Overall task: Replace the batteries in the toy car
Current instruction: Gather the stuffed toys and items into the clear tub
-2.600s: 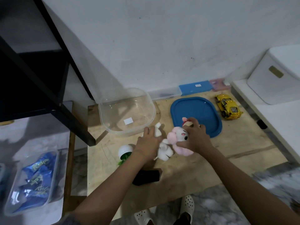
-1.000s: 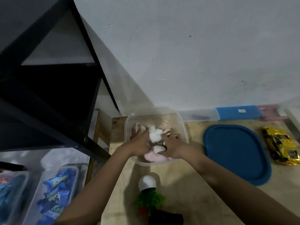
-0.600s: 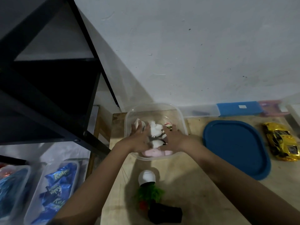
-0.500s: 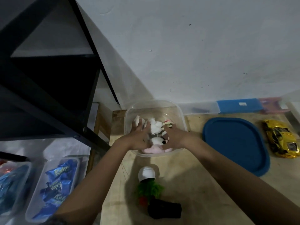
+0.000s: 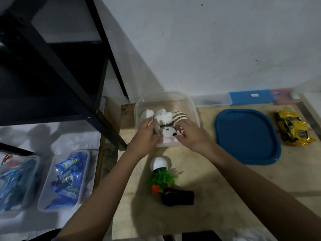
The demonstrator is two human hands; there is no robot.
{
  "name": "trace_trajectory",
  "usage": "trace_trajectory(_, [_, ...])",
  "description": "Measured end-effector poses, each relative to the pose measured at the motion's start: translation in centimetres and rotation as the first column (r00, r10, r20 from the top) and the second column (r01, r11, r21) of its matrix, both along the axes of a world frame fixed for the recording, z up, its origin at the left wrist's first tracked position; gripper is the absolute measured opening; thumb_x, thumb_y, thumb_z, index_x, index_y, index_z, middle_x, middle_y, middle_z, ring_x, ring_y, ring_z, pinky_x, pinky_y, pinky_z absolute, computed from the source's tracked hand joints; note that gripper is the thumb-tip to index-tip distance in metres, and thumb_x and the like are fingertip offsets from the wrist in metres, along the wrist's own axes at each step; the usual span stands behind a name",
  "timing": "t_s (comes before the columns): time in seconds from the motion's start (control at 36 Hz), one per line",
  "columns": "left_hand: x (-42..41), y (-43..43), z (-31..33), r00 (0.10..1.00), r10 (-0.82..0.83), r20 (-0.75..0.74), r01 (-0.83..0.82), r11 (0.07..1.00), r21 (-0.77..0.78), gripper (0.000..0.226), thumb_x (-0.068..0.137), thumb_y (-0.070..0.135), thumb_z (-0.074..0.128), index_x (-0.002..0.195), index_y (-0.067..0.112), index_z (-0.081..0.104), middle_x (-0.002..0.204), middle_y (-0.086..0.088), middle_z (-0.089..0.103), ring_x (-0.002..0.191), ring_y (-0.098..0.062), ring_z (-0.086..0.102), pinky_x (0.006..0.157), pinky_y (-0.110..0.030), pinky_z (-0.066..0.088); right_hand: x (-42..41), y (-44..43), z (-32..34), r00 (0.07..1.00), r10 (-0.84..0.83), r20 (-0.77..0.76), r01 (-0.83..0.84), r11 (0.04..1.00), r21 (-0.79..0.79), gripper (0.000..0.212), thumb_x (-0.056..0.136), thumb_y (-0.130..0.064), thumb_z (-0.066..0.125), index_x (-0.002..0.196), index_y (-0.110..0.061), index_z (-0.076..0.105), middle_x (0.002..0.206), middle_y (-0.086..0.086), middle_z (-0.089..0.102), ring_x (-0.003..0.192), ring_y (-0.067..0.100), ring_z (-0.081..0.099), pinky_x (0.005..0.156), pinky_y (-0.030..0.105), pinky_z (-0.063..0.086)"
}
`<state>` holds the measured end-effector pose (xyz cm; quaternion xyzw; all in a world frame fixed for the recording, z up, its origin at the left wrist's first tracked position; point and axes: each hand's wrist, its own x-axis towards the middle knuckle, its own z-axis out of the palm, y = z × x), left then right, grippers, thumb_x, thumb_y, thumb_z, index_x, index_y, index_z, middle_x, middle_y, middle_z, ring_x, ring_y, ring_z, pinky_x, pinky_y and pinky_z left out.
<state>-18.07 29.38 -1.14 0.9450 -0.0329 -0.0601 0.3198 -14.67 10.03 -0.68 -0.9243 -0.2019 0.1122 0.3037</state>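
Plywood makes up the counter (image 5: 217,197), pale and scuffed, filling the lower right of the frame. Nearest the camera, low centre, lies a black pouch (image 5: 178,197), and touching its upper left edge is a small plant (image 5: 160,177) tipped on its side, white pot toward the wall and green leaves toward the pouch. Two bare forearms rise from the bottom edge and meet just above the plant.

At frame centre the left hand (image 5: 144,138) and right hand (image 5: 192,134) reach over the near rim of a clear tub (image 5: 194,108). Both sets of fingers are curled loosely around the plush toys (image 5: 163,117) inside; whether they grip the toys or only press on them I cannot tell. The toys are white, pink and one striped, bunched together in the tub.

To the right of the tub a blue lid (image 5: 246,136) lies flat on the counter. Beyond it, at the right edge, the yellow car (image 5: 293,130) sits on its wheels, well apart from both hands.

Lower left, off the counter, two clear trays (image 5: 62,181) hold blue packets. A black shelf frame (image 5: 60,54) fills the upper left. Along the white wall (image 5: 208,40), a flat blue box (image 5: 251,97) rests at the counter's far edge.
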Motion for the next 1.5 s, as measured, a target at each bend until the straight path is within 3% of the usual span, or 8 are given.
trace_trajectory(0.19, [-5.8,0.3,-0.7,0.932,0.052,0.359,-0.016,0.995,-0.103,0.019,0.090,0.021,0.053,0.107,0.016,0.060,0.106,0.001,0.049,0.104,-0.011,0.045,0.083,-0.021,0.040,-6.5,-1.4,-0.7,0.980,-0.099,0.171,0.069,0.983,0.172,0.024,0.084,-0.013,0.060,0.108,-0.012,0.058,0.109,0.002,0.053,0.103,0.014,0.051,0.085,0.022,0.040])
trace_trajectory(0.33, [-8.1,0.2,-2.5,0.993,-0.119,-0.016,0.115,0.982,-0.152,0.035,0.091,0.033,0.058,0.126,0.028,0.053,0.117,0.008,0.045,0.115,-0.012,0.045,0.097,-0.032,0.042,-10.3,-2.1,-1.0,0.999,0.049,0.022,-0.051,0.994,0.101,0.014,0.085,-0.023,0.064,0.095,-0.016,0.057,0.092,-0.011,0.049,0.084,0.000,0.044,0.073,0.016,0.036])
trace_trajectory(0.47, [-8.1,-0.2,-3.7,0.908,-0.188,-0.374,0.157,0.981,-0.112,0.062,0.088,0.046,0.059,0.143,0.042,0.029,0.147,-0.001,0.023,0.137,-0.021,0.024,0.112,-0.041,0.029,-12.7,-2.9,-1.5,0.980,0.191,-0.049,-0.194,0.979,-0.061,0.033,0.080,-0.041,0.067,0.099,-0.016,0.059,0.095,-0.008,0.058,0.085,0.003,0.046,0.069,0.005,0.031])
trace_trajectory(0.75, [-7.9,-2.6,-4.3,0.948,-0.043,-0.315,-0.020,0.981,-0.194,0.045,0.088,0.030,0.064,0.131,0.032,0.051,0.110,0.000,0.042,0.112,-0.016,0.043,0.092,-0.021,0.032,-15.6,-3.5,-5.7,0.950,0.310,-0.044,-0.312,0.924,-0.222,0.048,0.079,-0.048,0.063,0.117,-0.020,0.053,0.111,-0.001,0.059,0.104,0.018,0.052,0.095,0.031,0.040])
trace_trajectory(0.94, [-7.5,-2.5,-4.8,0.964,0.127,-0.234,-0.165,0.975,-0.150,0.040,0.084,0.032,0.069,0.122,0.024,0.061,0.119,-0.010,0.060,0.111,-0.024,0.052,0.087,-0.026,0.039,-16.4,-5.9,-7.0,0.969,0.247,-0.001,-0.242,0.948,-0.206,0.041,0.088,-0.030,0.057,0.124,-0.014,0.049,0.114,0.006,0.055,0.107,0.025,0.050,0.096,0.037,0.039])
trace_trajectory(1.22, [-7.5,-3.2,-2.2,0.825,0.408,-0.390,-0.565,0.623,-0.542,0.001,0.089,0.026,0.063,0.090,0.026,0.064,0.103,-0.005,0.061,0.092,-0.020,0.058,0.047,-0.017,0.051,-17.0,-12.6,-5.6,0.983,0.071,-0.167,-0.101,0.978,-0.181,0.042,0.088,-0.025,0.056,0.128,-0.016,0.047,0.118,0.002,0.052,0.111,0.019,0.048,0.094,0.028,0.035])
trace_trajectory(1.33, [-8.2,-3.4,-1.5,0.776,0.418,-0.472,-0.630,0.495,-0.598,0.010,0.091,0.026,0.060,0.100,0.022,0.063,0.099,-0.005,0.061,0.085,-0.017,0.059,0.053,-0.023,0.049,-17.5,-14.9,-4.8,0.956,-0.023,-0.294,-0.020,0.990,-0.143,0.040,0.090,-0.023,0.056,0.127,-0.016,0.045,0.116,-0.001,0.050,0.110,0.017,0.049,0.091,0.028,0.038])
trace_trajectory(1.5, [-10.0,-3.6,-0.7,0.760,0.416,-0.499,-0.646,0.400,-0.650,0.015,0.094,0.023,0.055,0.107,0.018,0.061,0.075,-0.006,0.056,0.072,-0.018,0.057,0.069,-0.035,0.053,-18.7,-16.7,-3.2,0.914,-0.174,-0.366,0.241,0.960,0.144,0.029,0.094,-0.009,0.051,0.120,-0.018,0.043,0.108,-0.008,0.050,0.098,0.003,0.050,0.077,0.002,0.037])
